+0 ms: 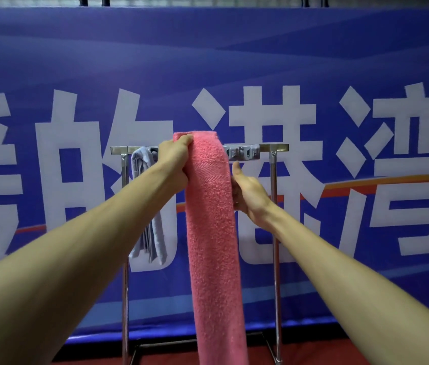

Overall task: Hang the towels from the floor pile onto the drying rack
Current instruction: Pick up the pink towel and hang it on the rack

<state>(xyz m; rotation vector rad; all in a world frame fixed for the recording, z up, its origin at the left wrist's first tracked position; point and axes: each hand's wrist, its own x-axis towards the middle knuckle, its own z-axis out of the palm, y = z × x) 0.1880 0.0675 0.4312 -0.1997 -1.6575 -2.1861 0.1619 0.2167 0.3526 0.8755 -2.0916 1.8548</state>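
Biggest thing here is the blue banner (234,48) with huge white characters, filling pretty much the whole background. A strip of red floor (313,351) shows under it at 5 o'clock.

In front of the banner stands the metal drying rack (274,148) - two upright legs and a flat top bar across the middle of the view.

The pink towel (210,233) is dead centre, folded into a long narrow strip. Its top fold sits just above the line of the bar and covers the bar's middle, and the rest hangs straight down to 6 o'clock and out of view. Can't tell if it's actually resting on the bar.

At 9 o'clock from the pink one, a grey towel (155,238) hangs bunched from the bar, partly behind the left forearm.

The left hand (173,162) grips the pink towel's left edge near the top, fingers curled around it. The right hand (247,191) is at the towel's right edge at 3 o'clock, thumb pointing up - its fingers are hidden behind the cloth, so I can't tell whether it's gripping.

Smallest bit: grey clips (245,152) on the bar, just right of the towel's top.
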